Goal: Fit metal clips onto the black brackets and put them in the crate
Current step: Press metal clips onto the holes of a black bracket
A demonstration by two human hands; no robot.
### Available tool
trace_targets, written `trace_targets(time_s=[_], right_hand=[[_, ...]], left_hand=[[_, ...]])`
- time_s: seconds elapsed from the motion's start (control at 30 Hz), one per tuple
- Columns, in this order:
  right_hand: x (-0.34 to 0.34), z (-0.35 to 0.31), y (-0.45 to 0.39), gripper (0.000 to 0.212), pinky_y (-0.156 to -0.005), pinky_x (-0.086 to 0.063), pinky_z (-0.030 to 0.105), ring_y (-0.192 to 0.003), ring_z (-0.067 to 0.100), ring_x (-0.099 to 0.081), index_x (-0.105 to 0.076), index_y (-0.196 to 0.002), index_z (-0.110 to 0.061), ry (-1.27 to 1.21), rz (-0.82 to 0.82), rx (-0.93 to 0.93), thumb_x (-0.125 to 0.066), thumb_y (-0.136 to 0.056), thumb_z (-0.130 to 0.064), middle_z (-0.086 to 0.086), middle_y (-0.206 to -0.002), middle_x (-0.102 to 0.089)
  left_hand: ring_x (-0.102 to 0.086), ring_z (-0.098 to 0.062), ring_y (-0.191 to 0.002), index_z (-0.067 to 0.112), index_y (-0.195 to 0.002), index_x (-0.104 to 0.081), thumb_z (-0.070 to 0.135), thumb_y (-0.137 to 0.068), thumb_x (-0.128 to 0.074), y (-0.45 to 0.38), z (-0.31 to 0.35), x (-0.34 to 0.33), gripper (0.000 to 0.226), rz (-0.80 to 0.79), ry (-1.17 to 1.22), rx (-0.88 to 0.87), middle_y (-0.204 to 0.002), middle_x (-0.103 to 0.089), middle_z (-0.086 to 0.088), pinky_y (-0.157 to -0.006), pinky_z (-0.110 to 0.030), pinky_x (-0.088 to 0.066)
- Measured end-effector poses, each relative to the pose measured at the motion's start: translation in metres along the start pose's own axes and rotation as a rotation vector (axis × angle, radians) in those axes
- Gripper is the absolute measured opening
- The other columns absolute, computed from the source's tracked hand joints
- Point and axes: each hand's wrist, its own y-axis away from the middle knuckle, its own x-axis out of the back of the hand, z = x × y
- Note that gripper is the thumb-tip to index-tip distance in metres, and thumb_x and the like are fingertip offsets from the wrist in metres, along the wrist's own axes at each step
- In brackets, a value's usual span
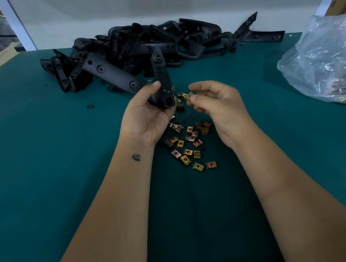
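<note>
**Two hands bring a metal clip toward a black bracket above a green tabletop**

Seen from above, two bare forearms reach forward over a dark green tabletop (pixel 40 171). The left hand (pixel 143 117) grips a black bracket (pixel 161 81) near its lower end, fingers (pixel 152 87) and thumb curled around it; the bracket stands nearly upright, with small holes along its length. Just beside it, the right hand (pixel 219 102) pinches a small brass-coloured metal clip (pixel 189 97) between thumb and forefinger, its other fingers loosely curled. The clip sits close to the bracket's lower end; whether they touch is unclear.

Below and between the hands, a scatter of loose clips (pixel 189 146) lies on the tabletop. Farther back, a tangled pile of black brackets (pixel 144 43) rests against a pale wall. At the right edge sits a crumpled clear plastic bag (pixel 331 59) holding more clips. A small dark tattoo (pixel 136 157) marks the left wrist.
</note>
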Motion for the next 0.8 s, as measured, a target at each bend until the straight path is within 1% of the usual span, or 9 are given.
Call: trace_targets(time_s=[0.07,0.13,0.23,0.33,0.4,0.47,0.57,0.67,0.8], right_hand=[[0.0004,0.0011,-0.0016,0.024,-0.072,-0.048,0.017,-0.077,0.006,-0.065,-0.073,-0.091,-0.022,-0.066,0.022,0.004,-0.067,-0.087,0.0,-0.006,-0.079,-0.072],[0.0006,0.0016,-0.0028,0.023,-0.075,-0.049,0.02,-0.079,0.008,-0.064,-0.074,-0.091,-0.021,-0.127,0.046,0.003,-0.066,-0.087,0.0,-0.007,-0.081,-0.072],[0.0003,0.0016,-0.0031,0.018,-0.077,-0.05,0.022,-0.08,0.009,-0.064,-0.074,-0.091,-0.016,-0.191,0.073,-0.004,-0.067,-0.088,0.0,-0.004,-0.082,-0.073],[0.0002,0.0,-0.0026,0.009,-0.075,-0.049,0.023,-0.073,0.007,-0.062,-0.072,-0.087,-0.015,-0.214,0.086,-0.016,-0.067,-0.091,-0.007,-0.006,-0.074,-0.07],[0.0004,-0.0014,-0.0021,0.01,-0.073,-0.05,0.024,-0.069,0.005,-0.06,-0.07,-0.084,-0.015,-0.227,0.085,-0.033,-0.065,-0.093,-0.014,-0.007,-0.069,-0.067],[-0.0001,-0.0024,-0.001,0.014,-0.075,-0.05,0.025,-0.068,0.005,-0.058,-0.069,-0.082,-0.016,-0.22,0.065,-0.04,-0.064,-0.094,-0.016,-0.007,-0.068,-0.065],[-0.0017,-0.0032,0.0006,0.016,-0.076,-0.048,0.027,-0.07,0.006,-0.058,-0.068,-0.079,-0.018,-0.205,0.04,-0.033,-0.064,-0.095,-0.015,-0.007,-0.069,-0.064],[-0.0021,-0.003,0.0005,0.015,-0.076,-0.048,0.027,-0.071,0.007,-0.058,-0.069,-0.08,-0.018,-0.196,0.04,-0.034,-0.064,-0.094,-0.015,-0.008,-0.069,-0.064],[-0.0014,-0.0016,-0.0005,0.015,-0.075,-0.047,0.026,-0.071,0.006,-0.058,-0.068,-0.08,-0.018,-0.185,0.044,-0.028,-0.065,-0.094,-0.016,-0.009,-0.069,-0.065]], left_hand=[[-0.061,-0.016,-0.07,0.008,-0.089,-0.057,0.002,-0.087,-0.058,0.0007,-0.0025,-0.0019,0.007,-0.026,-0.021,0.021,-0.072,-0.068,-0.005,-0.072,-0.028,-0.053],[-0.062,-0.016,-0.073,0.008,-0.089,-0.059,0.003,-0.078,-0.062,0.0017,-0.0041,-0.0032,0.012,-0.042,-0.047,0.039,-0.074,-0.069,-0.005,-0.071,-0.027,-0.054],[-0.062,-0.017,-0.078,0.008,-0.091,-0.059,0.004,-0.074,-0.064,0.0026,-0.0053,-0.0031,0.019,-0.061,-0.085,0.06,-0.08,-0.069,-0.006,-0.07,-0.027,-0.054],[-0.062,-0.017,-0.085,0.008,-0.103,-0.056,0.005,-0.073,-0.065,0.0027,-0.0051,-0.0025,0.032,-0.067,-0.147,0.078,-0.092,-0.067,-0.007,-0.069,-0.027,-0.054],[-0.063,-0.016,-0.086,0.01,-0.114,-0.051,0.007,-0.07,-0.066,0.0031,-0.0048,-0.0019,0.047,-0.079,-0.196,0.087,-0.096,-0.066,-0.006,-0.069,-0.027,-0.055],[-0.065,-0.015,-0.085,0.011,-0.12,-0.048,0.008,-0.07,-0.068,0.004,-0.0051,-0.0019,0.054,-0.096,-0.245,0.094,-0.098,-0.067,-0.005,-0.07,-0.027,-0.054],[-0.067,-0.015,-0.084,0.012,-0.125,-0.047,0.011,-0.072,-0.068,0.005,-0.0059,-0.0026,0.057,-0.11,-0.282,0.111,-0.103,-0.067,-0.005,-0.071,-0.026,-0.053],[-0.065,-0.015,-0.087,0.014,-0.126,-0.047,0.013,-0.074,-0.068,0.0049,-0.0051,-0.0031,0.056,-0.116,-0.291,0.121,-0.107,-0.064,-0.005,-0.071,-0.026,-0.051],[-0.065,-0.014,-0.085,0.014,-0.124,-0.047,0.013,-0.073,-0.068,0.0051,-0.005,-0.004,0.055,-0.12,-0.302,0.12,-0.104,-0.065,-0.003,-0.07,-0.026,-0.053]])
